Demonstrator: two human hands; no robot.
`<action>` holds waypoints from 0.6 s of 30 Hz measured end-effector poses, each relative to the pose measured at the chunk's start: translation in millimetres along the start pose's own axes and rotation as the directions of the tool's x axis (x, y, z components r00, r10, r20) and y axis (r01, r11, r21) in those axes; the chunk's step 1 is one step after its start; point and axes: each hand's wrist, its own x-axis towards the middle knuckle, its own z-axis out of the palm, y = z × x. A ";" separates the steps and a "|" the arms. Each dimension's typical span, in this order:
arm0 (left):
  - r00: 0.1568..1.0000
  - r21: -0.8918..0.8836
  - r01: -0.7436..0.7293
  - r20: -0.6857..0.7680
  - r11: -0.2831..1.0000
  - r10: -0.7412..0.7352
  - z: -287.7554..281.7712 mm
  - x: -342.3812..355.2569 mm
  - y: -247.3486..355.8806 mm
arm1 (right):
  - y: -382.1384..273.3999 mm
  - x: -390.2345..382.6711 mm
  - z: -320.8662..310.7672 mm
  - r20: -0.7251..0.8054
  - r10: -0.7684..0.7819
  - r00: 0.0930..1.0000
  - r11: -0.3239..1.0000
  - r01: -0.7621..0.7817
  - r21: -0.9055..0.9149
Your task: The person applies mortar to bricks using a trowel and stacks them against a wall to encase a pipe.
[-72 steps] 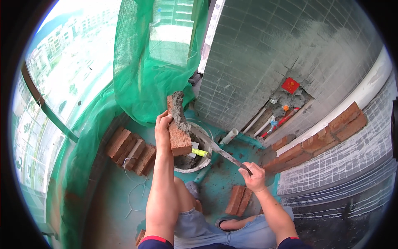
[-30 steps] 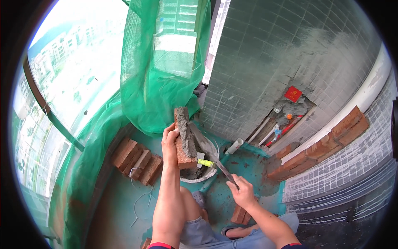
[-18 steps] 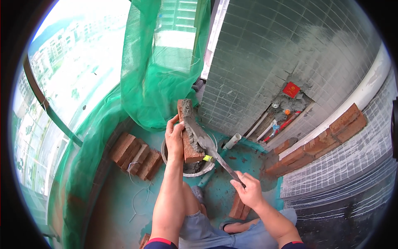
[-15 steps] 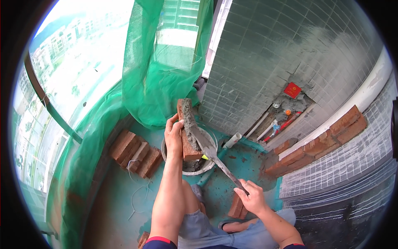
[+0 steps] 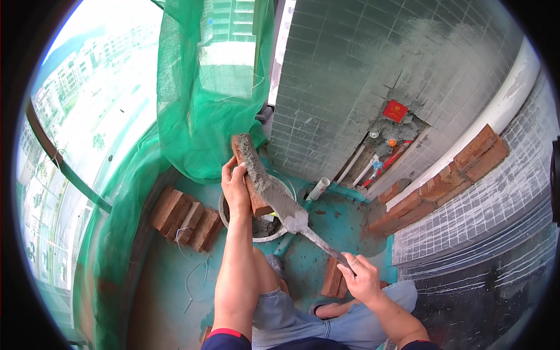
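My left hand (image 5: 236,189) is closed around a red brick (image 5: 256,201), held tilted above a round bucket (image 5: 279,233). Grey wet mortar (image 5: 249,154) lies along the brick's upper narrow face. In my right hand (image 5: 361,277) is the handle of a trowel (image 5: 291,217). Its mortar-smeared blade rests against the lower part of the brick's mortared face. More mortar shows inside the bucket, partly hidden by the brick and blade.
A row of bricks (image 5: 184,216) lies at left on the green floor, beside a loose thin wire (image 5: 189,280). Two bricks (image 5: 334,279) lie near my foot. Stacked brickwork (image 5: 437,189) encloses a white pipe (image 5: 501,108) at right. Green netting (image 5: 204,128) hangs ahead; a pipe stub (image 5: 319,188) rises nearby.
The trowel blade has shifted down along the brick toward its near end. The brick leans more to the left at its top. The whole view has swung slightly right.
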 end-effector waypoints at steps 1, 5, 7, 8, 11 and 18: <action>1.000 0.056 -0.010 -0.005 0.998 0.010 -2.4 2.2 -4.3 | 0.1 -2.6 -6.6 0.077 -0.069 0.995 0.994 0.075 -0.081; 0.997 0.068 0.073 0.031 0.995 -0.075 -11.3 11.4 -11.6 | 16.5 -31.7 -21.4 0.004 -0.013 1.000 1.000 0.013 -0.006; 0.980 0.044 0.142 0.131 0.989 -0.147 -9.1 8.8 -7.1 | 45.1 -47.1 -12.3 0.066 0.014 0.998 0.993 -0.021 0.114; 0.965 0.063 0.166 0.196 0.984 -0.175 -10.5 6.1 -5.7 | 56.1 -51.6 -5.6 0.101 0.105 0.989 0.968 -0.124 0.217; 0.797 -0.205 0.513 0.474 0.834 -0.374 7.7 -30.9 -7.2 | 63.3 -34.3 6.3 0.210 0.408 0.888 0.614 -0.438 0.657; 0.394 0.030 0.812 0.709 0.583 -0.584 65.1 -146.6 16.8 | 100.2 19.9 5.7 0.345 0.403 0.848 -0.203 -0.285 0.937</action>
